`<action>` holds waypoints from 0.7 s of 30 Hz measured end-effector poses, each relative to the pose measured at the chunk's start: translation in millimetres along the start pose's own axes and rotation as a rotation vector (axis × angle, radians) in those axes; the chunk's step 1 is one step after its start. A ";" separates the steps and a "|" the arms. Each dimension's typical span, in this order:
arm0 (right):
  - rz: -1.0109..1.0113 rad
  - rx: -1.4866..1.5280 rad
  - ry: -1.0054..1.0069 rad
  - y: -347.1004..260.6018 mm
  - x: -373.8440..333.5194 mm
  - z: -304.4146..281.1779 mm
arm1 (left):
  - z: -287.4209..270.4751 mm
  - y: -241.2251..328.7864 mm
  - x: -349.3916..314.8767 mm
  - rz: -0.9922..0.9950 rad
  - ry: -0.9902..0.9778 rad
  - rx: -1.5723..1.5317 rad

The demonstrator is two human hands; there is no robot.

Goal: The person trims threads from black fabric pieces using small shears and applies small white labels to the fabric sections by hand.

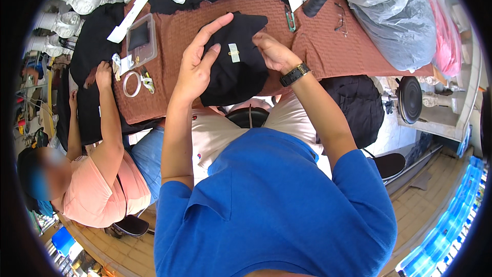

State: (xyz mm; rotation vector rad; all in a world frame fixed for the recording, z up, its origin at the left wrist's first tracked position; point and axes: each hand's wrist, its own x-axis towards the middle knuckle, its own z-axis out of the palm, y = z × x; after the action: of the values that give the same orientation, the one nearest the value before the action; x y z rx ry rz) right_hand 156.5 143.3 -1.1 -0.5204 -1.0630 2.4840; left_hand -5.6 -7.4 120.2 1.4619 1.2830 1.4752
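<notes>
A piece of black cloth lies at the table's near edge, in front of my body. A small pale tag sits on it, crossed by a thin gold-coloured strip. My left hand rests against the cloth's left side, thumb and index finger stretched apart over it; its other fingers are mostly hidden. At the cloth's upper right edge, my right hand has its fingertips closed in a pinch on the fabric. A dark watch is on my right wrist.
Brown patterned cloth covers the table. Beyond my hands lie green thread snips, a black thread spool and eyeglasses. A clear plastic box and tape roll lie left. Plastic bags stand right; a co-worker sits left.
</notes>
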 end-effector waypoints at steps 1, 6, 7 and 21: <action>0.057 0.040 -0.054 0.5 -5.9 8.8 | -1.8 -1.1 -1.9 0.002 0.026 0.011; 0.101 0.173 -0.184 4.0 -25.2 23.6 | -4.4 -8.7 -13.5 -0.051 0.137 -0.061; 0.085 0.185 -0.182 4.9 -26.2 20.7 | -1.3 -9.2 -14.0 -0.065 0.154 -0.048; 0.185 0.117 -0.089 15.8 -32.6 22.7 | 2.9 1.9 -4.0 -0.004 0.008 -0.005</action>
State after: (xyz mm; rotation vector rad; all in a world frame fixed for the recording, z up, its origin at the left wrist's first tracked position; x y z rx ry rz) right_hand 170.4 103.8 7.7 -0.4975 -0.9320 2.7350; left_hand -1.9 -11.2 120.5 1.4509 1.2855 1.4815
